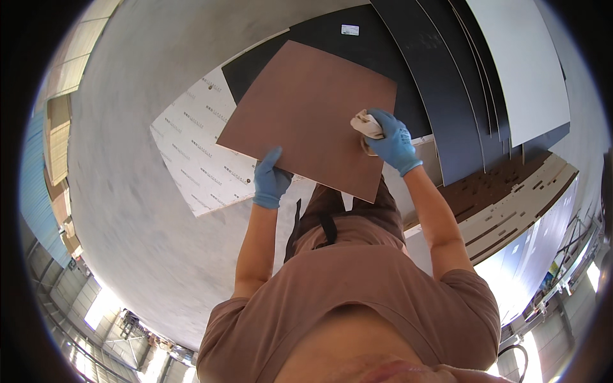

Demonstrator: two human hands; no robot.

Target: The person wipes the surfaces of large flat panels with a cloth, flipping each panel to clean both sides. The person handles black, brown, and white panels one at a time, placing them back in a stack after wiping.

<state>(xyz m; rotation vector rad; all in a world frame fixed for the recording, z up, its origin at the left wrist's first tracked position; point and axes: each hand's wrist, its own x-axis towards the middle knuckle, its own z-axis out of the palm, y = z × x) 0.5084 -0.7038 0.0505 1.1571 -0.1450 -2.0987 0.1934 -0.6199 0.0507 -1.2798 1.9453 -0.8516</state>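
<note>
A flat square brown panel [306, 115] is held in front of me, one corner pointing away. My left hand [271, 183], in a blue glove, is closed on its near left edge, thumb over the top face and the other fingers hidden beneath. Near the panel's right edge, my right hand [394, 143], gloved in the same blue, is wrapped round a crumpled off-white cloth [366, 124]. The cloth appears to lie against the brown face. A small tan curved edge shows below it, too hidden to name.
Beneath the brown panel lie a white printed sheet [191, 140] and a black panel [332, 38] with a small label. Several dark boards [434, 83] and a white board [520, 70] are at the right. Slotted strips [530, 198] lie nearer, with grey floor [140, 83] at left.
</note>
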